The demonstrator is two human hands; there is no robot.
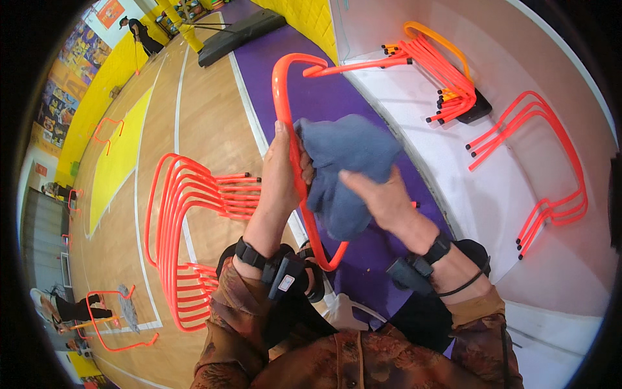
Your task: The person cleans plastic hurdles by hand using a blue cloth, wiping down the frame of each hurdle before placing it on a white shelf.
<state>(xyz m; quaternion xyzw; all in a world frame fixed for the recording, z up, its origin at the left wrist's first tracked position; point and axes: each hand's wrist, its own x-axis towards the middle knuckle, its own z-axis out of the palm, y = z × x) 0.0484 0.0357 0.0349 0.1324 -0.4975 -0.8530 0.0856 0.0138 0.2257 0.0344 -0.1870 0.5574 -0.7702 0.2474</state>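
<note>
An orange-red agility hurdle [282,87] of bent plastic tube is held up before me, its long bar running towards my body. My left hand [285,165] is wrapped around the middle of that bar. In my right hand [376,197] is a blue-grey cloth [347,150], bunched up and pressed close beside the bar. The thumb lies on top of the cloth; the other fingers are hidden beneath it. Part of the hurdle's near leg is covered by the cloth.
Several nested hurdles [180,209] stand on the wooden court floor [209,112] at left. More hurdles [432,68] are piled on the white ledge [388,102] at right, with another group [568,146] nearby. A person [141,36] stands far off; another person [73,311] is beside a mop [127,306].
</note>
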